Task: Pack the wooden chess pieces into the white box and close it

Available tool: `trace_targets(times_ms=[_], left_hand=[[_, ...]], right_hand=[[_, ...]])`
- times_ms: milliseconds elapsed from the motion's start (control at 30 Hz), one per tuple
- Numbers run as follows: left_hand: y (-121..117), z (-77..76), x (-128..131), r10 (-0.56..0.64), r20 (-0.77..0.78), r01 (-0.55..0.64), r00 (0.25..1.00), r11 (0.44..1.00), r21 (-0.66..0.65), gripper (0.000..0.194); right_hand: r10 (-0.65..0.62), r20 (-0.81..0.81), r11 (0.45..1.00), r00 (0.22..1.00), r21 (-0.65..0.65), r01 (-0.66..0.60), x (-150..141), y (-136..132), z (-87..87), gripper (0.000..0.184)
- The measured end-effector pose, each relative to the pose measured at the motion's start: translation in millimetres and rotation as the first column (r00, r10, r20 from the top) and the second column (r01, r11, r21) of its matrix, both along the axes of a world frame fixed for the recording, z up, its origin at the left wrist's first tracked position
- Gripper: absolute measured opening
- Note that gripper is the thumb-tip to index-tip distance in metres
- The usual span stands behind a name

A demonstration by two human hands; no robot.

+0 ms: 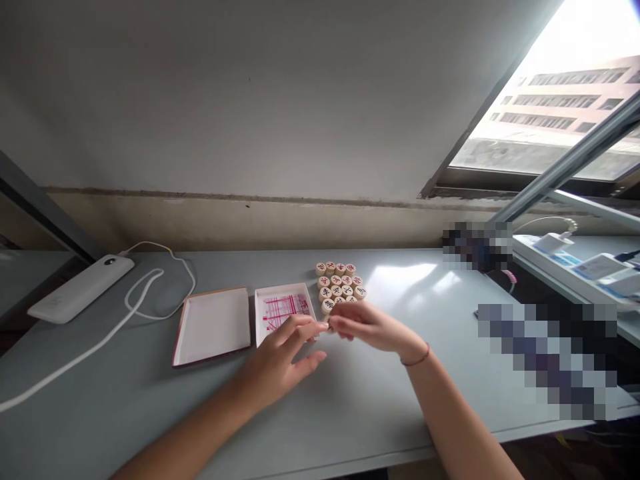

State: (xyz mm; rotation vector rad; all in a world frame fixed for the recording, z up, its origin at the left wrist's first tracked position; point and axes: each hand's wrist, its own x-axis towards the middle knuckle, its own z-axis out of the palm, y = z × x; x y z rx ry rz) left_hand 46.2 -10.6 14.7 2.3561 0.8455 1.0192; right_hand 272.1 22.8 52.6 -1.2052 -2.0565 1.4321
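pale wooden xiangqi discs (337, 283) sat at twelve o'clock; our right hand (361, 327) pinched one light, stiff disc (330, 325) by its rim, while our left hand (275, 353) was open just beside it.

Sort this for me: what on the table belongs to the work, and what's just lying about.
Work: right hand pinching a chess piece; left hand; other pieces; box with red-lined sheet; lid.
Lying about: power bank; white cable; power strip.
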Motion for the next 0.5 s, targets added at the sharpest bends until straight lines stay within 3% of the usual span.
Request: trace_targets(times_ms=[100, 167, 333, 500], left_hand=[[-1.1, 0.4, -0.7, -0.010, -0.028, 0.009, 1.000, 1.000, -0.007, 0.036], [-1.3, 0.6, -0.9, -0.007, -0.039, 0.008, 0.999, 1.000, 0.013, 0.035], [-0.7, 2.5, -2.4, 0.005, -0.054, -0.002, 0.999, 0.998, 0.058, 0.033], [1.1, 4.4, -1.6, 0.025, -0.061, -0.021, 0.998, 0.997, 0.072, 0.032]], right_hand=[[-0.229, 0.115, 0.973, 0.967, 0.011, 0.229, 34.2, 10.4, -1.4, 0.045], [-0.313, 0.230, 0.944, 0.921, -0.030, 0.328, 54.0, 15.7, -5.6, 0.046], [-0.359, 0.348, 0.895, 0.866, -0.137, 0.425, 69.5, 21.8, -19.0, 0.046], [-0.340, 0.398, 0.898, 0.852, -0.133, 0.420, 68.0, 23.3, -23.3, 0.052]])
